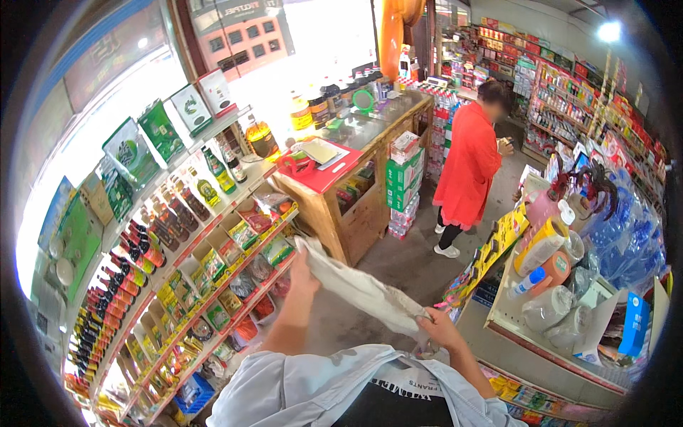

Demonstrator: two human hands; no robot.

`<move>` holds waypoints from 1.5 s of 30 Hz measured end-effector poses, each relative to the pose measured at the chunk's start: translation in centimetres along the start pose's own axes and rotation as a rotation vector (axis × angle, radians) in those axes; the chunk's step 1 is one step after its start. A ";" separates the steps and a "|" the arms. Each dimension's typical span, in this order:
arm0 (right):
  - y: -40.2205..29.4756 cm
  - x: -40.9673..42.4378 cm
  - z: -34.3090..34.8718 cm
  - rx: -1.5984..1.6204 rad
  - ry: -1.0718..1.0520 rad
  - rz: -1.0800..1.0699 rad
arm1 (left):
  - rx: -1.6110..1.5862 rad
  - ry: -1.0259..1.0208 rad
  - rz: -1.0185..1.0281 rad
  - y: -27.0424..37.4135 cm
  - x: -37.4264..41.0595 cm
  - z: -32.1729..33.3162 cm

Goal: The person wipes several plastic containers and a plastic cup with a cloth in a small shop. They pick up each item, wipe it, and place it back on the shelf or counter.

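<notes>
A white cloth, rumpled and greyish along one edge, is stretched in the air between my two hands. Its upper left end is gripped by my left hand, close to the shelf of packaged seasonings. The lower right end is in my right hand, with the thumb on top, beside the display shelf on the right. The cloth hangs over the grey floor. My fingers behind it are partly hidden.
On the left, tiered shelves carry rows of sauce bottles and seasoning packets. A wooden glass-topped counter stands ahead, with green cartons beside it. A person in a red coat stands in the aisle. Plastic bottles crowd the right shelf.
</notes>
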State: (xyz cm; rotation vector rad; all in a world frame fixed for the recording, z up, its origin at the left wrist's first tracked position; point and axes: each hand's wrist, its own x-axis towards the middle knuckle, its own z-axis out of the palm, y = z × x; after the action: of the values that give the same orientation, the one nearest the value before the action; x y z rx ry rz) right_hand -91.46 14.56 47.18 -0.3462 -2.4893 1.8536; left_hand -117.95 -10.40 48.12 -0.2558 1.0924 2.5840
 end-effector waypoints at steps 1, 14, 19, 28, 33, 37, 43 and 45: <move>-2.5 -0.3 -0.5 0.094 0.012 -0.041 | 0.001 -0.119 0.135 2.2 -0.6 2.6; 4.0 -0.4 3.4 0.478 -0.177 0.184 | 0.022 -0.520 -0.618 -12.6 -9.2 3.1; 7.6 -0.6 3.7 0.419 -0.100 0.187 | 0.245 -0.763 -0.713 -12.7 -10.3 5.9; 8.2 -0.7 2.9 0.604 -0.065 0.188 | 0.940 -1.384 -0.296 -14.3 -9.6 6.9; 8.5 -1.1 4.4 1.011 0.037 0.274 | 0.943 -1.408 -0.431 -13.7 -9.4 6.7; 7.7 -1.6 3.3 0.816 0.250 0.250 | 0.914 -1.357 -0.549 -13.5 -8.9 6.0; 3.7 -3.7 0.9 0.610 0.553 0.138 | 0.362 -0.587 -1.067 -15.2 -7.0 -2.8; 3.3 -4.2 1.0 0.577 0.553 0.098 | 0.085 -0.403 -1.202 -15.9 -6.7 -3.7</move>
State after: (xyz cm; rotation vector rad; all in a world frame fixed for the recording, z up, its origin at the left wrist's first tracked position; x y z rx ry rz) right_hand -86.96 13.76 44.30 -0.8188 -1.5410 2.0420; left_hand -105.81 -4.19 36.93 -0.2440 0.5829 1.4172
